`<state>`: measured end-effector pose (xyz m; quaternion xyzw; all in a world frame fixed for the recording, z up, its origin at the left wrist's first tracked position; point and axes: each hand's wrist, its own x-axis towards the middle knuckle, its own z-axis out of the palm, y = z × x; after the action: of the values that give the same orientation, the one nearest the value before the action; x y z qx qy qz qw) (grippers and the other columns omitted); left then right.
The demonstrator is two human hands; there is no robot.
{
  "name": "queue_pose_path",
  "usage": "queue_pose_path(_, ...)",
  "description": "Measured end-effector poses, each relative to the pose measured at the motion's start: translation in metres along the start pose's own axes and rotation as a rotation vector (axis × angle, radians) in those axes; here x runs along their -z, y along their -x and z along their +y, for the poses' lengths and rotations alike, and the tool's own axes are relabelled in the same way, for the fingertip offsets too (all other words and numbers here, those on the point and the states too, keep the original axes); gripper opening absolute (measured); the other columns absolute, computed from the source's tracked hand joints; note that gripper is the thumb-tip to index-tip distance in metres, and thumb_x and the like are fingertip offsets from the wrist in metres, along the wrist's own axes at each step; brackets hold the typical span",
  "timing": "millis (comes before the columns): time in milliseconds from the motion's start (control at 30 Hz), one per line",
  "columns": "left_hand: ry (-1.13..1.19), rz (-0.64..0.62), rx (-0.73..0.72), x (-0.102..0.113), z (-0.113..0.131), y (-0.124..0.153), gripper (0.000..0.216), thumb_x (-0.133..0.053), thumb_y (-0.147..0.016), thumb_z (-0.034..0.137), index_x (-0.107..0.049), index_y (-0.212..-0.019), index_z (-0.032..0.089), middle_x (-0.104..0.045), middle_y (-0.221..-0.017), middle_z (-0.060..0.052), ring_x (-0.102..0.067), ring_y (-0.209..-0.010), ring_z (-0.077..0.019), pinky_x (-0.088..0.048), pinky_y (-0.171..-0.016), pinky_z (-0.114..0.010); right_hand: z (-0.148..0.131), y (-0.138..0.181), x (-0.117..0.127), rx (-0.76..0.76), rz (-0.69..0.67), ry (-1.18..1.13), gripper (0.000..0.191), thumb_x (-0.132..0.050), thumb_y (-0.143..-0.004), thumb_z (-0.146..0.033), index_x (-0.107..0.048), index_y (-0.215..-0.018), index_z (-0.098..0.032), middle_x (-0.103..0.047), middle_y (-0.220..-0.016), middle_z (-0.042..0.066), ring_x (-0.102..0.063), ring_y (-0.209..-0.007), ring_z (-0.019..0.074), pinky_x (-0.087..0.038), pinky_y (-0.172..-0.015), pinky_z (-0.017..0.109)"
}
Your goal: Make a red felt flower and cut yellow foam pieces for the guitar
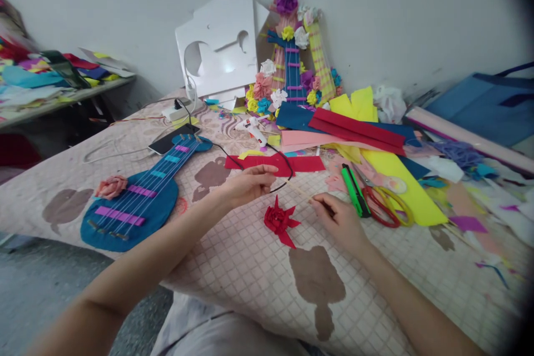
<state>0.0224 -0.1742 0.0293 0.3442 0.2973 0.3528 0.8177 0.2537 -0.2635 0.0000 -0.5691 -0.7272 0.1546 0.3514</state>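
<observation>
The left hand (252, 184) is hovering over the patterned worktop (233, 270), its fingers bending narrowly toward the thumb beside a loop of black cord (291, 166); whether it is gripping the cord, I cannot tell. The right hand (340, 222) is keeping low at the other side, thumb and forefinger coming close together, and I cannot tell whether anything thin is sitting between them. A red paper flower (280, 221) is lying on the worktop between the two hands, a little nearer to the wearer, its pointed petals spreading around a coiled middle. Behind the left hand, a red paper strip (306, 164) is stretching crosswise, and beyond it a white glue gun (254, 130) is resting, the cord looping from its handle. Just past the right hand, a green cutter (352, 186) is lying beside scissors (387, 208) with red and yellow handles. On the left, a blue toy guitar (156, 186) is lying flat, carrying a pink paper flower (111, 187), with a phone (167, 142) near its neck. Further back, folded red paper (362, 130) is topping a heap of coloured sheets, while a white cut-out board (225, 28) and flower-trimmed guitars (294, 67) are leaning by the wall.
</observation>
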Motion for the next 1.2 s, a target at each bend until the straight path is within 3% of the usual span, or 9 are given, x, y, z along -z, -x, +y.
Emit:
queue_pose_path(67, -0.073, -0.006, -0.063, 0.004, -0.001, 0.0, 0.026, -0.064, -0.062, -0.003, -0.056, -0.08, 0.015, -0.045, -0.063, 0.006, -0.044, -0.054, -0.0033, -0.034, -0.053, -0.017, 0.0, 0.001, 0.0, -0.005, 0.011, -0.013, 0.016, -0.048, -0.091, -0.029, -0.059, -0.088, -0.018, -0.061, -0.069, 0.0, -0.053, -0.058, 0.0126, -0.039, -0.053, 0.023)
queue_pose_path(167, -0.225, 0.033, -0.162, 0.014, -0.007, 0.003, 0.021, -0.061, -0.067, 0.003, -0.052, -0.081, 0.016, -0.043, -0.063, 0.007, -0.042, -0.053, -0.0034, -0.034, -0.053, -0.018, -0.001, 0.006, 0.002, 0.035, -0.001, -0.025, 0.013, -0.048, -0.092, -0.026, -0.058, -0.093, -0.019, -0.062, -0.074, 0.001, -0.054, -0.059, 0.0119, -0.04, -0.055, 0.023)
queue_pose_path(367, -0.742, 0.157, -0.43, 0.016, -0.014, 0.015, 0.008, -0.054, -0.085, 0.024, -0.05, -0.088, 0.018, -0.049, -0.07, 0.004, -0.041, -0.051, -0.0058, -0.032, -0.047, -0.021, -0.009, 0.016, 0.006, 0.362, -0.213, 0.021, 0.008, -0.048, -0.092, -0.02, -0.054, -0.088, -0.019, -0.056, -0.069, -0.002, -0.049, -0.056, 0.0095, -0.037, -0.054, 0.022)
queue_pose_path(467, -1.017, 0.111, -0.576, 0.008, -0.015, 0.028, 0.011, -0.057, -0.086, 0.028, -0.056, -0.086, 0.017, -0.057, -0.074, 0.0, -0.049, -0.062, -0.0091, -0.038, -0.056, -0.023, -0.012, 0.019, 0.007, 0.457, -0.318, 0.091, 0.009, -0.049, -0.092, -0.022, -0.054, -0.086, -0.019, -0.057, -0.07, -0.001, -0.052, -0.06, 0.0111, -0.036, -0.057, 0.024)
queue_pose_path(633, -1.288, -0.088, -0.822, -0.002, -0.034, 0.063, 0.02, -0.066, -0.082, 0.032, -0.06, -0.094, 0.018, -0.062, -0.092, -0.006, -0.056, -0.088, -0.0176, -0.045, -0.079, -0.032, -0.01, 0.022, 0.007, 0.461, -0.391, 0.224, 0.013, -0.045, -0.094, -0.025, -0.057, -0.093, -0.02, -0.064, -0.079, 0.002, -0.058, -0.068, 0.0144, -0.04, -0.061, 0.026)
queue_pose_path(767, -1.582, -0.021, -0.811, -0.016, -0.063, 0.083, 0.031, -0.07, -0.079, 0.031, -0.057, -0.105, 0.02, -0.061, -0.103, -0.007, -0.052, -0.095, -0.0226, -0.041, -0.082, -0.039, -0.008, 0.022, 0.007, 0.444, -0.403, 0.227, 0.016, -0.043, -0.095, -0.025, -0.058, -0.094, -0.019, -0.065, -0.08, 0.003, -0.06, -0.071, 0.0147, -0.042, -0.063, 0.026)
queue_pose_path(900, -1.747, 0.095, -0.733, -0.033, -0.083, 0.085, 0.033, -0.069, -0.077, 0.023, -0.055, -0.107, 0.02, -0.06, -0.107, -0.007, -0.05, -0.097, -0.0243, -0.038, -0.081, -0.04, -0.008, 0.02, 0.007, 0.412, -0.42, 0.231, 0.015, -0.043, -0.094, -0.024, -0.057, -0.09, -0.019, -0.063, -0.079, 0.003, -0.06, -0.071, 0.0157, -0.043, -0.062, 0.027)
queue_pose_path(1200, -1.861, 0.187, -0.792, -0.041, -0.094, 0.081, 0.011, -0.053, -0.089, 0.017, -0.059, -0.098, 0.021, -0.065, -0.096, -0.004, -0.051, -0.09, -0.0205, -0.028, -0.084, -0.041, -0.009, 0.022, 0.003, 0.392, -0.427, 0.198, 0.013, -0.045, -0.093, -0.022, -0.057, -0.093, -0.019, -0.065, -0.083, 0.004, -0.061, -0.074, 0.0166, -0.044, -0.064, 0.028)
